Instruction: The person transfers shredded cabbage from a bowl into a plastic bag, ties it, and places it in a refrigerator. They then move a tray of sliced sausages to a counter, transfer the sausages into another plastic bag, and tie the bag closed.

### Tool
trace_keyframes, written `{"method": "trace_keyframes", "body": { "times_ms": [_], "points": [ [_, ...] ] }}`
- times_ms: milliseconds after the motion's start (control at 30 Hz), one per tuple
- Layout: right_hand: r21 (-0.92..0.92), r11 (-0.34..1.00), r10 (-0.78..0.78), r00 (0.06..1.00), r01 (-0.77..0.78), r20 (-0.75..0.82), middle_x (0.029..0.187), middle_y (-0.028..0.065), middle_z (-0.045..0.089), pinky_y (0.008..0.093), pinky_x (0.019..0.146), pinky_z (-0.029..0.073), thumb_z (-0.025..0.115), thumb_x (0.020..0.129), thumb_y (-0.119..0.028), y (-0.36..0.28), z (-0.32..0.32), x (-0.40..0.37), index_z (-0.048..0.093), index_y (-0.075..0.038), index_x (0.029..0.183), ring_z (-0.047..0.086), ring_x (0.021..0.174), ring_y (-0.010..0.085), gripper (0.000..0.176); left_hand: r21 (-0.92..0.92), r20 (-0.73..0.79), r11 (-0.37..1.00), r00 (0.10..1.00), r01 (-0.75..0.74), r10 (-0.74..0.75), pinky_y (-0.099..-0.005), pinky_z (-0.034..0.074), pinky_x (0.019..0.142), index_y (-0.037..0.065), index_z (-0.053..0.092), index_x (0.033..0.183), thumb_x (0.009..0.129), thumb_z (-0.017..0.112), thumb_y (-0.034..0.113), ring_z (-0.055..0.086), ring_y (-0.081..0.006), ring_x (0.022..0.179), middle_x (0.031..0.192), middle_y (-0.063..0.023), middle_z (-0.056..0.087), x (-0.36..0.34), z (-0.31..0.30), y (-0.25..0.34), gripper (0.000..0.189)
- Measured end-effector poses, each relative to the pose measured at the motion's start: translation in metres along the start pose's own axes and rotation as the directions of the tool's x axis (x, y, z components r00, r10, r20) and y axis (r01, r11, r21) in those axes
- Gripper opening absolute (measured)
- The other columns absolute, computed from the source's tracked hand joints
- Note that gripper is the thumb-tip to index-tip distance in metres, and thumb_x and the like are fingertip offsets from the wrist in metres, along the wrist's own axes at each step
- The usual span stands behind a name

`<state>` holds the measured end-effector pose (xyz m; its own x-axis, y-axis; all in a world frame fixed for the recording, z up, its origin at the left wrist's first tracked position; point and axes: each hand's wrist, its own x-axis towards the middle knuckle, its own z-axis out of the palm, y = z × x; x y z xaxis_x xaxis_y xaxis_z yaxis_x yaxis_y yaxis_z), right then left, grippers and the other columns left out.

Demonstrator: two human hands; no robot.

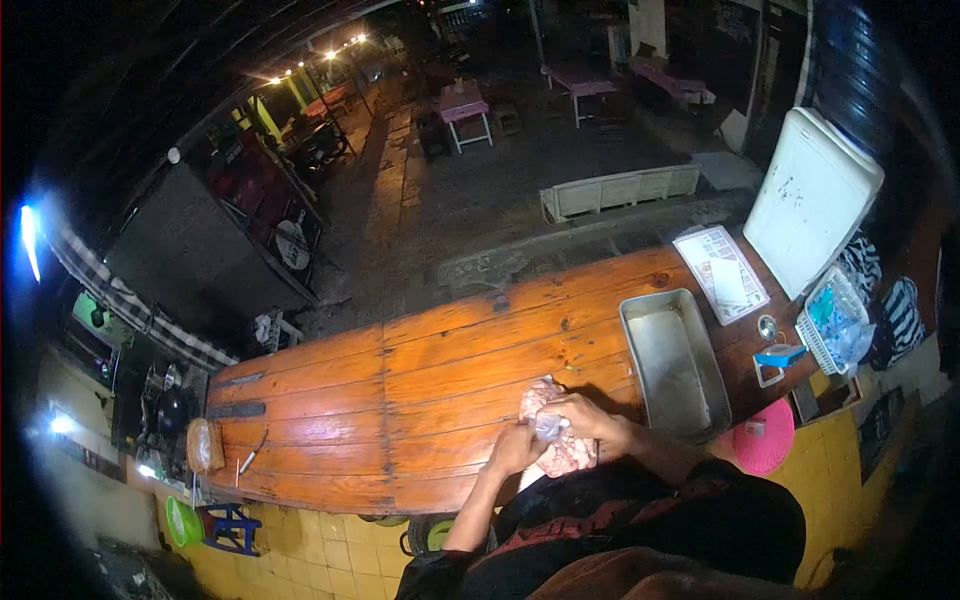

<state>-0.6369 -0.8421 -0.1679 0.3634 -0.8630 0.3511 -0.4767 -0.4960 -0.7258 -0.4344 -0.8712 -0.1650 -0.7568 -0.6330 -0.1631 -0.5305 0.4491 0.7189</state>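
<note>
A clear plastic bag [568, 457] full of pinkish, pale lumps that look like raw meat lies at the near edge of the wooden table [450, 400], close against my body. My left hand [514, 449] is closed on the bag's gathered plastic from the left side. From the right, my right hand [584, 416] pinches the same bunched plastic, fingers bent and close to the left ones. Part of the bag is hidden under both hands, and I cannot make out whether its mouth is tied.
Right of my hands stands a deep metal tray [680, 375]. Beyond it are printed sheets [722, 274], a large white lid-like panel [815, 190] and a plastic basket [830, 320]. A knife [254, 451] and a wrapped brown block [205, 445] lie at the left end.
</note>
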Motion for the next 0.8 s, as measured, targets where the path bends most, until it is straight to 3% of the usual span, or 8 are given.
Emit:
{"method": "trace_keyframes", "body": {
  "times_ms": [33,100,167,200,267,333,767,800],
  "points": [
    [-0.004,1.0,-0.01,1.0,0.01,0.009,0.094,0.0181,0.065,0.0393,0.075,0.049,0.066,0.063,-0.001,0.0,0.006,0.001,0.064,-0.001,0.099,0.064,0.09,0.0342,0.036,-0.025,-0.025,0.996,0.996,0.09,-0.091,-0.0419,0.047,0.069,0.006,0.065,0.098,0.085,0.062,0.028,0.062,-0.0351,0.076,0.081,-0.0223,0.063,0.001,0.004,0.0,0.026],
    [0.092,0.986,0.151,0.982,-0.141,-0.112,0.089,0.0175,0.065,0.0393,0.073,0.05,0.067,0.068,-0.002,0.0,0.017,-0.001,0.065,-0.003,0.097,0.064,0.086,0.0349,0.029,-0.316,-0.243,0.945,0.97,-0.08,0.001,-0.0331,0.045,0.058,0.005,0.066,0.101,0.085,0.064,0.018,0.058,-0.0204,0.063,0.073,-0.0116,0.064,-0.004,0.034,-0.015,0.021],
    [0.029,0.986,0.165,0.952,-0.163,-0.26,0.087,0.0171,0.066,0.0372,0.072,0.05,0.068,0.074,-0.007,0.021,0.043,-0.013,0.066,-0.004,0.096,0.065,0.082,0.0333,0.021,-0.852,-0.143,0.517,0.913,0.083,-0.382,-0.0231,0.036,0.049,0.003,0.067,0.099,0.084,0.066,0.008,0.047,-0.0063,0.056,0.068,-0.0005,0.059,-0.01,0.043,-0.012,0.016],
    [0.077,0.973,0.231,0.923,-0.218,-0.307,0.084,0.0149,0.066,0.0348,0.071,0.05,0.068,0.076,-0.006,0.0,0.037,-0.009,0.066,-0.003,0.094,0.066,0.081,0.029,0.018,-0.892,-0.231,0.451,0.868,-0.009,-0.44,-0.0192,0.029,0.045,0.002,0.067,0.092,0.085,0.066,0.006,0.042,-0.0017,0.051,0.065,0.0034,0.055,-0.008,0.051,-0.006,0.008],
    [0.129,0.952,0.305,0.89,-0.277,-0.34,0.082,0.0126,0.067,0.0323,0.071,0.05,0.068,0.078,-0.006,-0.021,0.038,-0.007,0.065,-0.002,0.091,0.066,0.081,0.0247,0.014,-0.904,-0.192,0.426,0.86,0.033,-0.473,-0.0202,0.031,0.045,0.003,0.067,0.089,0.086,0.065,0.007,0.043,-0.0031,0.051,0.065,0.0033,0.056,-0.012,0.054,-0.004,0.006],
    [0.595,0.739,0.57,0.764,-0.316,-0.302,0.076,0.0064,0.065,0.0274,0.068,0.05,0.068,0.081,-0.005,-0.008,0.051,-0.011,0.063,-0.001,0.087,0.064,0.077,0.0133,0.009,-0.903,-0.171,0.423,0.841,0.074,-0.513,-0.0211,0.034,0.045,0.004,0.065,0.085,0.087,0.064,0.008,0.046,-0.0049,0.05,0.063,0.0025,0.057,-0.015,0.049,0.011,0.005],
    [0.271,0.83,0.544,0.816,-0.488,-0.197,0.065,0.0099,0.063,0.0289,0.058,0.049,0.072,0.075,-0.013,-0.023,0.031,-0.002,0.066,0.0,0.078,0.061,0.064,0.0082,0.015,-0.963,-0.201,0.263,0.809,-0.06,-0.552,-0.025,0.033,0.041,0.002,0.061,0.076,0.079,0.062,-0.002,0.046,-0.0091,0.047,0.058,-0.0001,0.051,-0.012,0.063,0.007,0.005],
    [0.272,0.83,0.543,0.816,-0.487,-0.197,0.065,0.0099,0.063,0.0289,0.058,0.049,0.072,0.075,-0.013,-0.02,0.035,-0.001,0.066,0.0,0.078,0.061,0.064,0.0082,0.015,-0.754,-0.477,0.641,0.792,-0.145,-0.382,-0.0281,0.037,0.047,0.001,0.061,0.077,0.076,0.061,-0.002,0.048,-0.0133,0.053,0.06,-0.0027,0.051,-0.01,0.066,0.001,0.004]
  ]
}}
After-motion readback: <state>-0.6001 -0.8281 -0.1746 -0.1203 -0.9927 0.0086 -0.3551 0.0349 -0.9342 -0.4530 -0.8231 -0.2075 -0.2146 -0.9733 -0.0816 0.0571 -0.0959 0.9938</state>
